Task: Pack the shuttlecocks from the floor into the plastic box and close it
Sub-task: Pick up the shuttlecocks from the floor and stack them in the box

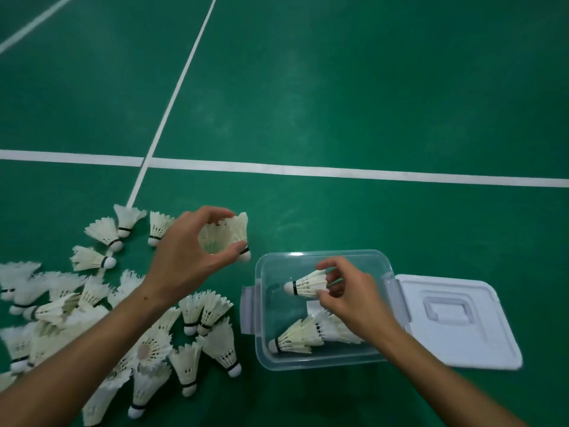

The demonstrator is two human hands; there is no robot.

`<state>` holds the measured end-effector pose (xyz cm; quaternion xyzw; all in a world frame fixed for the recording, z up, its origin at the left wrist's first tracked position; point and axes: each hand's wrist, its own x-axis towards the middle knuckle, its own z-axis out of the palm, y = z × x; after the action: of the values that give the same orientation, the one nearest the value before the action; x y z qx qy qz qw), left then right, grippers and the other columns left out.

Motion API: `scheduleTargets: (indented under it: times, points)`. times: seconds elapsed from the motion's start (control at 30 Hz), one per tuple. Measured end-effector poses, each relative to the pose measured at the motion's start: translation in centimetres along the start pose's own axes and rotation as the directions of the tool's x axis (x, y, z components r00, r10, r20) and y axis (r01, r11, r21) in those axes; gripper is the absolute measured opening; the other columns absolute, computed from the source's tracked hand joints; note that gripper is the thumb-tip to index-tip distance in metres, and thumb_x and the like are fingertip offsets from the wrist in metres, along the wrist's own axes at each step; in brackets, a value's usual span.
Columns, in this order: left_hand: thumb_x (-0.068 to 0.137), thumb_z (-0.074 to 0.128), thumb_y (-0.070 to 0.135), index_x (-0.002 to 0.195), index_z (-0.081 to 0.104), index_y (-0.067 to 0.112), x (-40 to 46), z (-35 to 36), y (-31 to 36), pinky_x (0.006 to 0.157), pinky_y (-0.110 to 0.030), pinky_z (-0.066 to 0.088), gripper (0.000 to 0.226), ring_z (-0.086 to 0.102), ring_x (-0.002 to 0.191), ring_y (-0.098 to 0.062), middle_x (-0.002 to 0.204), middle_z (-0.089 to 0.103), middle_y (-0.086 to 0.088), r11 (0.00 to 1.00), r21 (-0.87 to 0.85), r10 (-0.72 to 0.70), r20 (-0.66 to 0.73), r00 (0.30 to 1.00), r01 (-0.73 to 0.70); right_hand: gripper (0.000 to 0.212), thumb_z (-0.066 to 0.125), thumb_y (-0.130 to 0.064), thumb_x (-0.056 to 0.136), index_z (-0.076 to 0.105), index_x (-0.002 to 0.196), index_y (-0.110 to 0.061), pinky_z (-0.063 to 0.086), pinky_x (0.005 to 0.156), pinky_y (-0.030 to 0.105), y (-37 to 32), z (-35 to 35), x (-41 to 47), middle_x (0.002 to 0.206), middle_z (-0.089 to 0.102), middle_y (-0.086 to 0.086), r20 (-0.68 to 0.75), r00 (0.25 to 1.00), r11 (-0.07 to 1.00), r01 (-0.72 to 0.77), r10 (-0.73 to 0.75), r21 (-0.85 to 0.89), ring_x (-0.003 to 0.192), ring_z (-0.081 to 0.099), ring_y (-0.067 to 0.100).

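The clear plastic box [323, 306] stands open on the green floor [338, 103], with its lid [455, 318] lying just right of it. Your right hand [351, 300] pinches one shuttlecock [308, 285] over the box; a few lie inside. Your left hand [191, 257] grips two shuttlecocks [228, 235] above the pile [123, 328] on the left.

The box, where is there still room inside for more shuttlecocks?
Inside the box, the bare patch is the far left part, between the far wall and the shuttlecock the right hand holds. The near side is crowded with packed shuttlecocks. Left of the box, the floor pile leaves little space.
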<state>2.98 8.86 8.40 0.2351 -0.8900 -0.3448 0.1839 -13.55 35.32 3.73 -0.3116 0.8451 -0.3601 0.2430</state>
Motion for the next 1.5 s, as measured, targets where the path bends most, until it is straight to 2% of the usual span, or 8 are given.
scheduleTargets:
  times: [0.23, 0.4, 0.63, 0.87, 0.97, 1.27, 1.4, 1.5]
  points:
    - [0.078, 0.082, 0.062, 0.129, 0.066, 0.031, 0.1, 0.7, 0.4, 0.089, -0.027, 0.051, 0.062, 0.061, 0.106, -0.003, 0.111, 0.068, 0.012, 0.999, -0.037, 0.028, 0.025, 0.999, -0.027, 0.036, 0.075, -0.014, 0.094, 0.059, 0.124, -0.026, 0.061, 0.086, 0.035, 2.0, 5.5, 2.6, 0.103, 0.065, -0.006, 0.207, 0.978, 0.981, 0.03, 0.011, -0.194, 0.093, 0.065, 0.009]
    - [0.075, 0.083, 0.064, 0.121, 0.066, 0.033, -0.2, 0.5, 0.5, 0.09, -0.018, 0.048, 0.059, 0.06, 0.108, 0.001, 0.113, 0.066, 0.019, 0.996, -0.058, 0.071, 0.087, 0.994, -0.066, 0.036, 0.076, -0.008, 0.093, 0.058, 0.121, -0.023, 0.055, 0.07, 0.021, 2.5, 6.1, 3.7, 0.096, 0.063, -0.008, 0.233, 0.971, 0.98, -0.014, 0.061, -0.199, 0.083, 0.063, 0.005]
    - [0.075, 0.083, 0.061, 0.119, 0.067, 0.038, -0.8, 0.6, 1.0, 0.088, -0.032, 0.056, 0.052, 0.063, 0.108, -0.007, 0.114, 0.066, 0.02, 0.985, -0.126, 0.141, 0.19, 0.972, -0.119, 0.048, 0.082, -0.02, 0.09, 0.057, 0.13, -0.027, 0.06, 0.08, 0.028, 2.1, 5.3, 3.1, 0.095, 0.065, -0.01, 0.287, 0.955, 0.988, -0.029, 0.071, -0.15, 0.085, 0.065, 0.006]
    - [0.076, 0.089, 0.049, 0.117, 0.07, 0.038, -0.3, 1.3, 2.4, 0.087, -0.029, 0.054, 0.046, 0.065, 0.104, -0.013, 0.108, 0.066, 0.021, 0.968, -0.167, 0.23, 0.282, 0.931, -0.188, 0.034, 0.088, -0.02, 0.084, 0.071, 0.112, -0.028, 0.062, 0.086, 0.027, -2.3, -2.1, 1.0, 0.097, 0.077, -0.012, -0.023, 1.0, 0.998, 0.007, -0.006, 0.059, 0.093, 0.073, 0.001]
    - [0.076, 0.086, 0.054, 0.117, 0.069, 0.041, 0.2, 1.7, 2.9, 0.091, -0.029, 0.053, 0.046, 0.064, 0.109, -0.009, 0.11, 0.065, 0.024, 0.964, -0.175, 0.251, 0.331, 0.91, -0.202, 0.045, 0.091, -0.018, 0.081, 0.069, 0.118, -0.031, 0.061, 0.089, 0.026, -4.9, -3.6, 0.6, 0.111, 0.076, -0.014, 0.017, 0.994, 0.969, 0.1, -0.106, 0.224, 0.108, 0.071, 0.004]
    - [0.078, 0.091, 0.043, 0.112, 0.071, 0.038, 1.7, 3.0, 4.2, 0.088, -0.035, 0.051, 0.04, 0.064, 0.103, -0.013, 0.107, 0.068, 0.019, 0.947, -0.217, 0.309, 0.408, 0.859, -0.238, 0.035, 0.085, -0.031, 0.086, 0.072, 0.117, -0.039, 0.053, 0.093, 0.028, -5.4, -2.3, 1.5, 0.097, 0.075, -0.022, 0.069, 0.969, 0.971, 0.238, -0.237, 0.003, 0.107, 0.064, -0.001]
    - [0.079, 0.09, 0.039, 0.125, 0.067, 0.029, 1.3, 3.1, 4.3, 0.094, -0.018, 0.047, 0.053, 0.062, 0.113, -0.005, 0.121, 0.066, 0.021, 0.939, -0.261, 0.303, 0.324, 0.896, -0.224, 0.039, 0.088, -0.027, 0.083, 0.075, 0.119, -0.036, 0.059, 0.084, 0.03, -3.1, -3.5, 0.8, 0.093, 0.075, -0.018, -0.056, 0.991, 0.993, 0.12, -0.119, 0.013, 0.098, 0.069, 0.001]
    - [0.078, 0.085, 0.044, 0.126, 0.064, 0.031, 0.5, 2.8, 3.5, 0.091, -0.013, 0.047, 0.054, 0.061, 0.112, -0.001, 0.124, 0.063, 0.022, 0.949, -0.276, 0.226, 0.257, 0.94, -0.153, 0.049, 0.089, -0.03, 0.083, 0.069, 0.128, -0.036, 0.062, 0.084, 0.031, -0.3, -3.6, -0.1, 0.092, 0.073, -0.019, -0.108, 0.993, 0.985, 0.038, -0.057, -0.169, 0.09, 0.07, -0.002]
